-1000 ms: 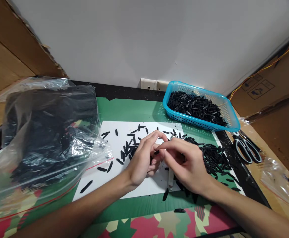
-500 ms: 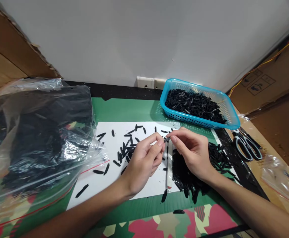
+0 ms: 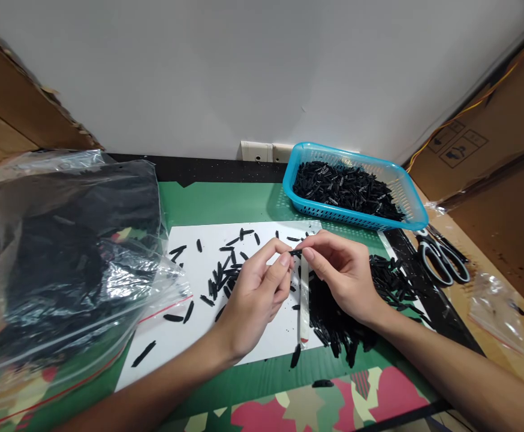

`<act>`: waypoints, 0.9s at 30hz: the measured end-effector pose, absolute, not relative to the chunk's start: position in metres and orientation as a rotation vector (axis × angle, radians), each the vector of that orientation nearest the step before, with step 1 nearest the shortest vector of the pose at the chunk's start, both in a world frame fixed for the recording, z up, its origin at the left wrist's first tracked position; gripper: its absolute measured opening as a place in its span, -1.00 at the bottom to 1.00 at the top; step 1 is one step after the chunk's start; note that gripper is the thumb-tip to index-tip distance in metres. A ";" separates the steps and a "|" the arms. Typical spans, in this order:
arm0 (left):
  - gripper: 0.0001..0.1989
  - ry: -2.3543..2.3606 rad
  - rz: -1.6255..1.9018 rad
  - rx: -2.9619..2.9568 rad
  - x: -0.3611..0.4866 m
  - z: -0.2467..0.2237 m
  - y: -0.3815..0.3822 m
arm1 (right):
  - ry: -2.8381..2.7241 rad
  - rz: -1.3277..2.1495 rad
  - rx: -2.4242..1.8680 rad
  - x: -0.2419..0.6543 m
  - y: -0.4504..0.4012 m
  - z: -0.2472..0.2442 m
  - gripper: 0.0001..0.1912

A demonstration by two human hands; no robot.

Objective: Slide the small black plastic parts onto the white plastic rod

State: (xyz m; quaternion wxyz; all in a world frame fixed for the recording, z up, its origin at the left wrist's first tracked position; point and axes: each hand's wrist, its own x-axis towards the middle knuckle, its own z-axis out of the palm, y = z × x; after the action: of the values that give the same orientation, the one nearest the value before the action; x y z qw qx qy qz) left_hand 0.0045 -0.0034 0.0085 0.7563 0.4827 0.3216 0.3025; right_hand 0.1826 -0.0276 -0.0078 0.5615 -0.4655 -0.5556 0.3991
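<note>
Between the fingertips of both hands is a small black strip [image 3: 295, 253], held above the white sheet. My left hand [image 3: 257, 294] pinches its left end and my right hand [image 3: 340, 273] its right end, thumb against forefinger. Below my left hand, similar black strips [image 3: 217, 277] lie scattered over the white sheet [image 3: 154, 327]. A dense heap of black strips [image 3: 338, 327] spreads beneath my right hand. A narrow whitish strip [image 3: 304, 306] stands between the scattered pieces and the heap. My fingers partly cover the held piece.
A blue plastic basket [image 3: 356, 219] of black pieces stands at the back right. Scissors [image 3: 444, 261] and a small clear bag [image 3: 498, 312] lie on the right. A large zip bag [image 3: 77, 252] with black contents fills the left. Cardboard boxes [image 3: 491, 150] flank both sides.
The view has shifted slightly, so most things sit a little further left. Both hands keep their pinch on the black strip, which now lies more level.
</note>
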 end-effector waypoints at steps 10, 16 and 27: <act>-0.70 0.719 0.653 1.080 0.005 0.009 -0.004 | -1.331 0.836 -1.168 0.178 -0.031 -0.010 -0.83; -0.68 0.720 0.641 1.056 0.003 0.009 -0.004 | -1.550 0.288 -1.220 0.209 -0.021 0.016 -0.85; -0.60 0.709 0.599 0.968 -0.001 0.005 -0.005 | -1.726 0.024 -1.299 0.230 -0.011 0.033 -0.96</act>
State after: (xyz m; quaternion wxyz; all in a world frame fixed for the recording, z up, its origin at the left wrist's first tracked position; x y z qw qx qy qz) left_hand -0.0012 -0.0046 0.0053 0.7834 0.4487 0.3287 0.2774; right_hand 0.2302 -0.0108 0.0325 0.4714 -0.5302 -0.7047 0.0097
